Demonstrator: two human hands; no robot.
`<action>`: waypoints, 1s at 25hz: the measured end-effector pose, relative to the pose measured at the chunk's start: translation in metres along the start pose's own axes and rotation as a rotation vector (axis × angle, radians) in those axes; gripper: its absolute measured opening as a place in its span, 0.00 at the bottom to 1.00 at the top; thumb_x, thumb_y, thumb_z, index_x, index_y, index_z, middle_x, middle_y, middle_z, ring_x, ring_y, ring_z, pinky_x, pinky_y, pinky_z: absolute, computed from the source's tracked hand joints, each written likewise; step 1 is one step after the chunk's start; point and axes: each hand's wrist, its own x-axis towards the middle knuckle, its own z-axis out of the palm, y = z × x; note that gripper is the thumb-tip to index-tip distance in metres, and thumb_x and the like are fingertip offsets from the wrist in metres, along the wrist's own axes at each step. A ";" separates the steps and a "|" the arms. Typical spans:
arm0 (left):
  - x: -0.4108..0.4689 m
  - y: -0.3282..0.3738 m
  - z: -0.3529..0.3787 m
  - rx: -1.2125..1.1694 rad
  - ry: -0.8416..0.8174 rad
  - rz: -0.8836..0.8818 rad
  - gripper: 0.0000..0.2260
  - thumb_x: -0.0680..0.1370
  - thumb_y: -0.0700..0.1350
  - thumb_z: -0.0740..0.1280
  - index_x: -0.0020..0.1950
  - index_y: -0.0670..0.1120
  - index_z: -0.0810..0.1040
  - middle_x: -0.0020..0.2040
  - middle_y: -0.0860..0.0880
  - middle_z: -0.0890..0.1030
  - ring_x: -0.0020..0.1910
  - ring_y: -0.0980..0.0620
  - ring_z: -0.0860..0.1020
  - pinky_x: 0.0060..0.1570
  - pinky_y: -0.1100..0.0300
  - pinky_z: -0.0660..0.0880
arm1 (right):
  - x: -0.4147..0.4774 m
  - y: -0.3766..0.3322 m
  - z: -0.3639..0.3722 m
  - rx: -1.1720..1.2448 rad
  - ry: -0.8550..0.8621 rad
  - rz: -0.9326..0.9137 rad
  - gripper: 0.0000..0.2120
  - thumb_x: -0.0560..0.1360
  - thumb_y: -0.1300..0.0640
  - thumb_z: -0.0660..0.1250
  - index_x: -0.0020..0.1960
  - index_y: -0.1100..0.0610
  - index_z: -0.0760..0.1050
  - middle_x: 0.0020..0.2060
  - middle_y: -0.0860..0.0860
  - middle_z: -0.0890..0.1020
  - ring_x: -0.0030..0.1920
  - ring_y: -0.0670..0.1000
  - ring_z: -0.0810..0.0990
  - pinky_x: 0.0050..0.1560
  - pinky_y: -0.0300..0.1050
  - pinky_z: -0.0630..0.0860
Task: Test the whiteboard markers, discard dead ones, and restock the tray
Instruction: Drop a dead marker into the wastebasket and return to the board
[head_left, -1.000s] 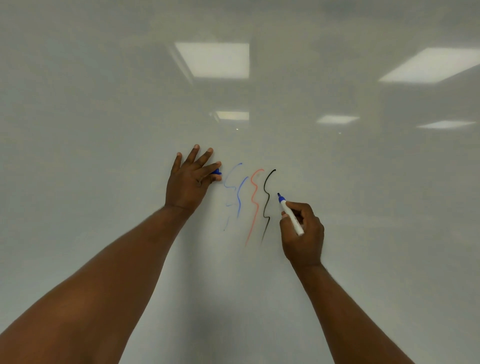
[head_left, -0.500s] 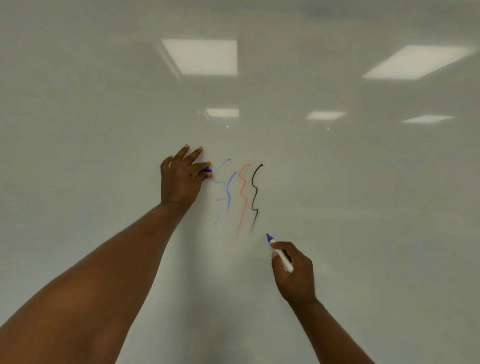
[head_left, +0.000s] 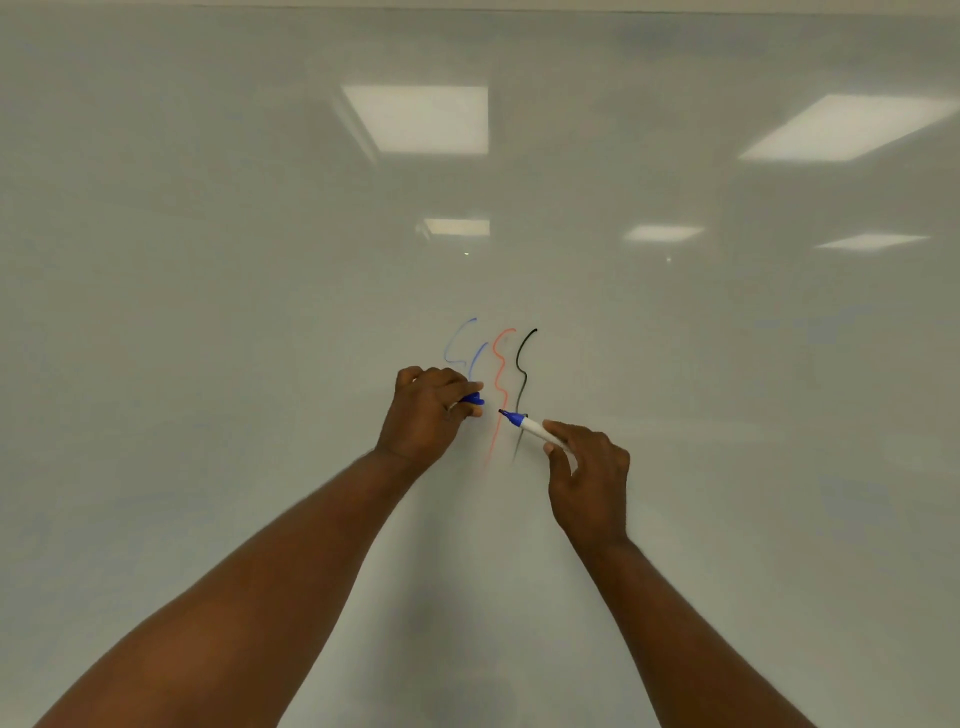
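Note:
A large whiteboard (head_left: 675, 415) fills the view. On it are wavy test strokes: two faint blue lines (head_left: 457, 348), an orange-red line (head_left: 500, 384) and a black line (head_left: 523, 364). My right hand (head_left: 587, 478) grips a white marker (head_left: 530, 426) with a blue collar, its uncapped tip pointing left toward my left hand. My left hand (head_left: 426, 415) has its fingers curled round the blue cap (head_left: 474, 399), whose end faces the marker tip a short gap away. No fresh stroke shows to the right of the black line.
Ceiling light panels reflect in the glossy board (head_left: 415, 119) at the top. The board's upper edge (head_left: 467, 8) runs along the very top of the view. No tray or bin is in sight.
My left hand has left the board, dropped and curled round the blue cap. My right hand swept down beside the black line, then turned the marker tip left toward the cap.

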 end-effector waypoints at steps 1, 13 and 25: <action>-0.001 0.003 0.000 -0.004 -0.017 -0.002 0.11 0.73 0.46 0.75 0.55 0.49 0.84 0.49 0.54 0.84 0.50 0.54 0.78 0.58 0.62 0.59 | 0.002 -0.001 -0.001 -0.021 0.001 0.002 0.15 0.76 0.61 0.72 0.60 0.48 0.79 0.51 0.41 0.81 0.53 0.46 0.77 0.59 0.30 0.57; -0.011 0.022 -0.007 0.063 -0.079 0.024 0.10 0.73 0.49 0.75 0.53 0.50 0.84 0.49 0.53 0.83 0.52 0.54 0.77 0.59 0.57 0.58 | 0.005 -0.007 -0.008 -0.016 0.017 -0.001 0.16 0.74 0.64 0.73 0.58 0.48 0.80 0.51 0.42 0.81 0.53 0.47 0.77 0.58 0.35 0.58; -0.019 0.035 -0.001 0.000 -0.165 -0.005 0.09 0.74 0.48 0.74 0.54 0.49 0.85 0.44 0.53 0.83 0.47 0.53 0.73 0.54 0.62 0.57 | 0.009 -0.004 -0.003 0.016 -0.083 -0.050 0.15 0.75 0.65 0.72 0.57 0.49 0.82 0.49 0.43 0.82 0.51 0.47 0.75 0.57 0.30 0.59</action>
